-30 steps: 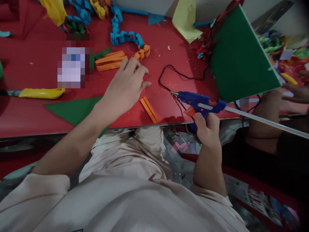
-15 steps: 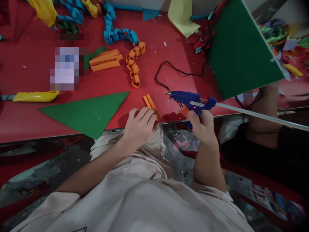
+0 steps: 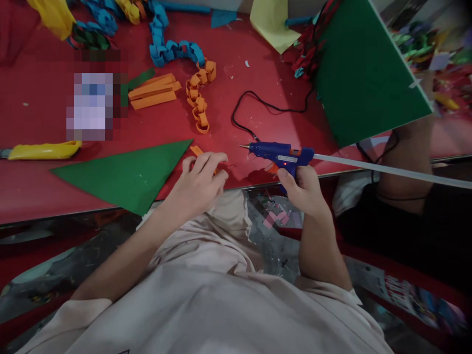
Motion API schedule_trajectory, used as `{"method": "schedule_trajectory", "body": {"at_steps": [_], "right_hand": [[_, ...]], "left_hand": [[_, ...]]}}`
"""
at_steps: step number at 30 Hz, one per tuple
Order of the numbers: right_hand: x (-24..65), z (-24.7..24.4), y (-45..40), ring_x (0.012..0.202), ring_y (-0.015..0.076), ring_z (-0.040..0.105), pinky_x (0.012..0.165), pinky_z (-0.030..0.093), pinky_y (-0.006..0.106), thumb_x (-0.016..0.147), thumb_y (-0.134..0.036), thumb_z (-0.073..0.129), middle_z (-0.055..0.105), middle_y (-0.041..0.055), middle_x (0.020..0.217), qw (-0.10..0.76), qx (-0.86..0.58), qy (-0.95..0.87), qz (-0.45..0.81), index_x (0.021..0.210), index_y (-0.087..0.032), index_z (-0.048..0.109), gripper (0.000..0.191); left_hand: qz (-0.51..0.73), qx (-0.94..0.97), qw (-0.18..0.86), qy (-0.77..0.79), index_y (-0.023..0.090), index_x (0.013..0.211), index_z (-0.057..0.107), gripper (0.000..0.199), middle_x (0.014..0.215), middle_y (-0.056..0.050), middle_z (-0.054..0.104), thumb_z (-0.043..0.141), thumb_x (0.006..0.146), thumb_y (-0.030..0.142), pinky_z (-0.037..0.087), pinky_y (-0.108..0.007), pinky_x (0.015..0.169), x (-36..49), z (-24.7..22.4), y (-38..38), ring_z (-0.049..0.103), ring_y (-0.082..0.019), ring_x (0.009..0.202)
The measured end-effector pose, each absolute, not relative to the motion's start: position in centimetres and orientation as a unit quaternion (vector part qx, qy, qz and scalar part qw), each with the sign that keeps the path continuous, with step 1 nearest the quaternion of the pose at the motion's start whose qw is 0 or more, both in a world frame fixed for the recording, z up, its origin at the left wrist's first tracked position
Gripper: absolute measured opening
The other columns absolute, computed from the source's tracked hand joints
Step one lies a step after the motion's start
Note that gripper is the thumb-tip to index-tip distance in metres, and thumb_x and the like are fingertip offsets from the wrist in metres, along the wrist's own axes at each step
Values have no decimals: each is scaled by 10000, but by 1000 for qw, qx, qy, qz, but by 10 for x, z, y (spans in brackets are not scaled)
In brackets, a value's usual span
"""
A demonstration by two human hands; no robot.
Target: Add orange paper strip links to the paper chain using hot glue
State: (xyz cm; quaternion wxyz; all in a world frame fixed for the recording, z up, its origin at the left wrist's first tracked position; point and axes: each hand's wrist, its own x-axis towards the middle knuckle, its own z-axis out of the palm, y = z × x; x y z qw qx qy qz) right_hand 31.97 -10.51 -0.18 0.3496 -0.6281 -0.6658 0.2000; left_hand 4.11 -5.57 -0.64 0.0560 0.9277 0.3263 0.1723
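My left hand (image 3: 201, 179) is at the table edge, its fingers bent over an orange paper strip (image 3: 196, 150). The hand covers most of the strip, and the fingertips are partly hidden. In my right hand (image 3: 304, 189) is a blue hot glue gun (image 3: 276, 151), its metal nozzle pointing left and a red light glowing on its side. A long clear glue stick (image 3: 368, 164) sticks out of its back. Left of my left hand lies a green paper triangle (image 3: 129, 172), overhanging the edge. Beyond it, an orange paper chain (image 3: 198, 98) joins a blue one (image 3: 173, 49).
Several orange strips (image 3: 155, 92) are stacked near a pixelated patch. A yellow utility knife (image 3: 44, 150) lies on the left of the red table (image 3: 236, 37). The gun's black cord (image 3: 271, 104) loops behind it. At right, a green board (image 3: 368, 78) stands near another person's arm (image 3: 409, 147).
My left hand has shifted left and the orange strip has moved with it, turning in angle. My right hand has carried the glue gun slightly left. The whole view has shifted a little.
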Motion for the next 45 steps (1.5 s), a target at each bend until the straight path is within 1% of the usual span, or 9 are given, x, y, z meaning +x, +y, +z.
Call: {"method": "schedule_trajectory", "body": {"at_steps": [5,8,11,15,21,25,34,37,45], "right_hand": [[320,-7,-105,629,161,525,611,419,302,999,-532,545,595,14,686,354,-617,-670,211,762,-194,631,421],[319,-8,-106,628,166,527,622,416,304,996,-553,543,586,11,670,354,-623,-662,219,764,-196,638,436],[317,-7,-106,570,154,468,574,371,300,994,-572,534,513,-8,592,344,-629,-661,221,736,-202,636,462],[313,-5,-105,568,151,457,559,344,300,989,-573,528,496,-8,585,339,-623,-674,204,690,-205,600,479],[312,-7,-104,577,146,453,565,345,302,999,-574,513,476,-13,588,341,-622,-675,205,675,-214,550,486],[315,-8,-105,557,131,402,548,310,298,999,-574,522,417,-25,564,350,-623,-670,202,610,-223,437,530],[317,-4,-103,638,165,507,607,383,306,991,-514,553,576,8,668,350,-618,-676,194,791,-196,653,389],[316,-4,-102,692,186,568,660,426,324,997,-467,543,649,30,744,333,-611,-690,200,895,-187,701,337],[313,-3,-98,731,226,628,711,478,362,995,-443,558,676,49,745,309,-609,-710,174,805,-208,668,322]], "left_hand": [[202,904,50,374,194,1070,649,152,1407,-196,580,591,948,266,417,-517,976,26,-6,-63,531,-384,1273],[223,847,4,483,181,1128,612,280,1137,-186,669,603,966,409,412,-475,843,32,-16,-73,586,-371,1071],[209,837,5,506,186,1128,595,187,956,-126,688,539,987,296,381,-435,776,40,-22,-76,605,-324,950],[209,832,10,513,206,973,602,96,921,-105,686,520,986,254,373,-429,777,44,-20,-68,614,-304,935],[221,817,11,532,193,1110,638,341,1041,-151,679,573,973,498,401,-441,817,60,-17,-59,610,-343,995],[209,823,18,528,198,1052,658,265,1102,-165,652,611,944,435,410,-447,816,74,-15,-57,606,-357,1033],[196,864,48,461,215,1015,653,168,1016,-116,674,534,915,151,406,-449,815,63,-16,-51,596,-306,1011],[198,860,69,465,216,960,635,141,982,-98,667,534,906,134,405,-433,808,60,-16,-49,599,-288,982],[189,869,75,452,192,953,594,99,1037,-120,649,559,872,148,413,-441,836,60,-15,-48,601,-306,1023]]}}
